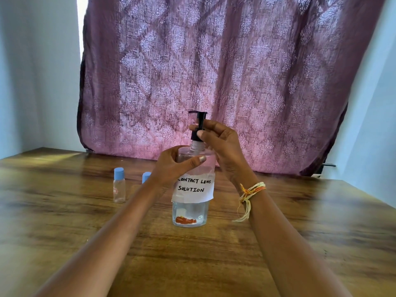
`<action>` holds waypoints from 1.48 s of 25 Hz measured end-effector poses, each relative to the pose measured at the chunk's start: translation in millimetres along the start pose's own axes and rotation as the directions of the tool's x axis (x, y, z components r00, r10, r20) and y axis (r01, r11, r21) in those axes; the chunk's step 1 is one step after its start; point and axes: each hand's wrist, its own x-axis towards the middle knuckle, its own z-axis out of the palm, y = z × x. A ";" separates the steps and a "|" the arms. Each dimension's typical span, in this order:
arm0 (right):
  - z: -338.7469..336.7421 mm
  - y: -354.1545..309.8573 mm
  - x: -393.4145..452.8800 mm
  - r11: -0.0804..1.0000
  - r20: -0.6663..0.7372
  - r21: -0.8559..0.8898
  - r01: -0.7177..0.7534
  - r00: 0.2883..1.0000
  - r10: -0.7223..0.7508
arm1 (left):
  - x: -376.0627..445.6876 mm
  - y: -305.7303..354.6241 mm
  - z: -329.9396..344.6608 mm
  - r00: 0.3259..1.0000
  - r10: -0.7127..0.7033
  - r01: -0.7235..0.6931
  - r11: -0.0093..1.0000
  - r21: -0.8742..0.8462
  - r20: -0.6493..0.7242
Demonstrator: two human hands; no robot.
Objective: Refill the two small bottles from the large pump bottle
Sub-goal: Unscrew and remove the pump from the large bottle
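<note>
A large clear pump bottle (pixel 190 211) with a black pump head and a paper label reading "CONTACT LENS SOLUTION" stands upright at the middle of the wooden table (pixel 214 264). My left hand (pixel 171 166) wraps around its shoulder. My right hand (pixel 220 142) pinches the black pump collar at the neck. One small clear bottle with a blue cap (pixel 119 185) stands to the left. A second blue-capped small bottle (pixel 146 176) is mostly hidden behind my left wrist.
A purple patterned curtain (pixel 214 71) hangs behind the table's far edge. White walls close in on the left and right. A thread bracelet (pixel 250 191) circles my right wrist. Bare wood lies in front of the bottles.
</note>
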 end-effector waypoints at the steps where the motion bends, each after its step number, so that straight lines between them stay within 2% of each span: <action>1: 0.9 0.5 0.1 0.999 0.007 -0.042 0.015 1.000 -0.015 | 0.3 -0.4 -0.2 1.000 -0.003 0.003 1.000 0.005 -0.003; 3: 3.5 1.8 -0.4 0.994 -0.014 -0.107 0.027 0.999 -0.028 | 1.5 -1.8 -0.4 1.000 -0.004 0.005 1.000 0.026 -0.009; 6: 0.9 3.5 1.1 0.999 -0.027 -0.050 0.021 0.999 -0.023 | 2.8 -3.5 -0.6 1.000 0.008 -0.008 1.000 0.026 -0.010; 10: -4.7 3.1 2.7 0.999 0.095 0.049 0.011 0.995 -0.016 | 3.2 -4.3 0.4 1.000 0.012 -0.012 1.000 -0.002 -0.009; 14: 4.8 4.8 -0.6 0.996 0.024 -0.082 0.024 0.999 -0.023 | 5.1 -7.0 -0.9 1.000 0.019 -0.019 1.000 0.015 -0.012; 17: 2.1 5.9 2.6 1.000 -0.005 -0.029 0.008 1.000 -0.008 | 5.1 -7.8 -0.8 1.000 0.018 -0.018 1.000 -0.004 -0.003; 20: -4.1 6.9 4.3 0.997 0.050 0.078 -0.012 0.999 0.009 | 5.2 -8.4 -0.5 1.000 0.014 -0.014 1.000 -0.012 -0.003; 25: 1.0 6.6 1.5 0.999 0.003 -0.046 0.015 1.000 -0.015 | 4.8 -7.2 -1.7 1.000 0.020 -0.020 1.000 -0.010 0.013; 29: 2.2 1.4 4.0 0.999 -0.013 0.016 -0.029 0.999 0.030 | 2.6 -8.5 -0.4 0.999 0.028 -0.028 1.000 0.009 -0.016; 33: 2.3 -15.9 14.8 0.999 0.032 0.033 -0.017 0.999 0.016 | 2.7 -15.3 -2.5 0.998 0.054 -0.052 0.997 0.064 -0.027; 37: 2.5 -40.7 25.2 0.995 0.043 0.052 -0.083 0.996 0.080 | 1.0 -14.9 -0.3 0.996 0.090 -0.090 0.996 -0.001 -0.016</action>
